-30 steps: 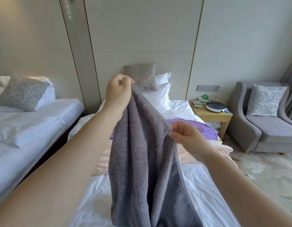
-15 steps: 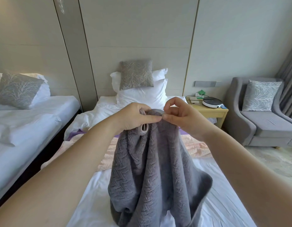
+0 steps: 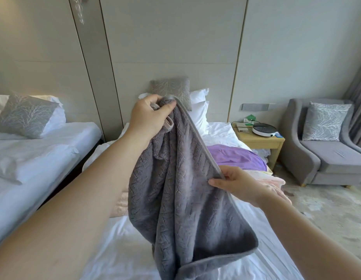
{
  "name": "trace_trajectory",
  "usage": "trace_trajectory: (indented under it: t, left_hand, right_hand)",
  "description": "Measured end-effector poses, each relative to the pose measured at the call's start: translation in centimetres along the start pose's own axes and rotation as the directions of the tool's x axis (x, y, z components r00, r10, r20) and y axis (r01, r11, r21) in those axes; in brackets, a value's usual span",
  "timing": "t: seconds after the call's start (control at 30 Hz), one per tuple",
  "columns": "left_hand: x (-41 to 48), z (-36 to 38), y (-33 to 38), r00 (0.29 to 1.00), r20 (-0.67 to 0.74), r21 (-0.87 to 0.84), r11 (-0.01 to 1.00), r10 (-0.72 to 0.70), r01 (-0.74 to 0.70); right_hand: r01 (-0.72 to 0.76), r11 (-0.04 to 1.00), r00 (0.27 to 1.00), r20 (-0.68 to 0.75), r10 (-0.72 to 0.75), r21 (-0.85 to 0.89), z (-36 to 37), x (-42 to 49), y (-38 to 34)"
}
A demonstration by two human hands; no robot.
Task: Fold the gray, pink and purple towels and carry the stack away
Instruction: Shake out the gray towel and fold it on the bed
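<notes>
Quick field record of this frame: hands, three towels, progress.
left hand: grips bunched corner of gray towel, held high
right hand: pinches its hem lower down
gray towel: hangs unfolded above bed
purple towel: lies crumpled on bed
pink towel: under purple towel, partly hidden
progress: no folded stack visible

We see the left hand (image 3: 149, 116) gripping a bunched corner of the gray towel (image 3: 181, 188) while the right hand (image 3: 242, 184) pinches its hem lower down, above the bed (image 3: 123, 249).
</notes>
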State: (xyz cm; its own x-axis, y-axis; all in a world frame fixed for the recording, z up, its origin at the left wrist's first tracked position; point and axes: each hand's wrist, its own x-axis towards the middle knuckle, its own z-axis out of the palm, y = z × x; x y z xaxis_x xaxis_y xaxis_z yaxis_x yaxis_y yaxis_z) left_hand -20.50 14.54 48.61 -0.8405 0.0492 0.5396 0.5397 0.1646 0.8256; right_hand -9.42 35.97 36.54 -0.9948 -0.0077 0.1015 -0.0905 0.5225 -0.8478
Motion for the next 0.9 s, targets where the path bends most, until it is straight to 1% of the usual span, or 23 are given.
trace_trajectory:
  t: [0.07,0.1,0.13,0.17,0.2,0.23,0.27,0.3,0.33,0.37,0.4,0.43,0.47,0.5,0.53,0.6,0.67,0.77,0.9]
  left_hand:
    - [0.1,-0.7,-0.8,0.999,-0.030,0.097,0.995,-0.031,0.034]
    - [0.0,-1.1,-1.3,0.998,-0.020,0.191,0.979,-0.063,0.065]
    - [-0.4,-1.3,-1.6,0.995,0.005,0.303,0.948,-0.102,0.096]
    - [-0.9,-1.3,-2.0,0.990,0.051,0.404,0.909,-0.134,0.102]
    - [-1.5,-1.0,-2.5,0.981,0.136,0.455,0.889,-0.135,0.059]
    - [-2.2,-0.5,-2.6,0.962,0.253,0.460,0.888,-0.103,-0.026]
    - [-3.0,0.2,-2.5,0.919,0.389,0.428,0.896,-0.060,-0.123]
    - [-3.8,0.9,-2.4,0.855,0.518,0.371,0.905,-0.015,-0.208]
    - [-4.3,1.6,-2.3,0.785,0.620,0.301,0.918,0.017,-0.258]
    - [-4.6,2.1,-2.2,0.715,0.699,0.232,0.935,0.032,-0.269]
    - [-4.7,2.4,-2.0,0.649,0.760,0.169,0.955,0.031,-0.243]
    - [-4.6,2.7,-2.0,0.593,0.805,0.122,0.975,0.013,-0.187]
    - [-4.6,2.9,-1.9,0.551,0.834,0.096,0.987,-0.010,-0.127]
    - [-4.6,3.0,-1.8,0.526,0.850,0.088,0.992,-0.029,-0.088]
    - [-4.6,3.1,-1.8,0.518,0.854,0.099,0.992,-0.041,-0.084]
    - [-4.5,3.6,-2.1,0.542,0.839,0.148,0.979,-0.048,-0.142]
    - [-4.3,4.0,-2.5,0.600,0.800,0.163,0.973,-0.033,-0.165]
    - [-3.6,4.1,-2.7,0.731,0.682,0.115,0.988,0.000,-0.107]
    - [-2.2,3.4,-3.2,0.897,0.440,0.110,0.989,0.037,-0.094]
  right_hand:
    - [0.009,1.000,0.996,-0.087,-0.007,0.027,-0.7,0.1,-0.6]
    - [0.043,0.999,0.990,-0.136,-0.043,-0.002,-1.2,0.2,-1.2]
    - [0.086,0.995,0.982,-0.163,-0.093,-0.052,-1.6,0.4,-1.8]
    - [0.130,0.986,0.976,-0.160,-0.145,-0.103,-2.0,0.6,-2.6]
    - [0.161,0.977,0.975,-0.133,-0.179,-0.140,-2.3,0.8,-3.4]
    - [0.179,0.970,0.976,-0.097,-0.196,-0.163,-2.4,1.0,-4.2]
    - [0.197,0.962,0.975,-0.064,-0.212,-0.187,-2.4,1.2,-5.1]
    - [0.217,0.952,0.973,-0.035,-0.230,-0.214,-2.4,1.3,-5.9]
    - [0.233,0.942,0.971,-0.001,-0.240,-0.241,-2.4,1.4,-6.7]
    - [0.238,0.937,0.971,0.037,-0.237,-0.257,-2.5,1.5,-7.3]
    - [0.235,0.932,0.972,0.075,-0.223,-0.275,-2.6,1.5,-7.8]
    - [0.235,0.928,0.971,0.103,-0.213,-0.290,-2.7,1.5,-8.1]
    - [0.237,0.925,0.970,0.122,-0.209,-0.298,-3.0,1.4,-8.3]
    - [0.239,0.921,0.969,0.131,-0.208,-0.308,-3.2,1.3,-8.3]
    - [0.238,0.914,0.970,0.129,-0.206,-0.328,-3.4,1.2,-8.2]
    - [0.225,0.905,0.974,0.102,-0.202,-0.360,-3.7,0.9,-7.7]
    - [0.198,0.913,0.980,0.055,-0.191,-0.358,-4.2,0.5,-6.8]
    - [0.134,0.919,0.990,0.012,-0.139,-0.372,-5.0,-0.3,-5.4]
    - [0.013,0.884,0.999,0.052,0.013,-0.467,-6.2,-1.7,-3.1]
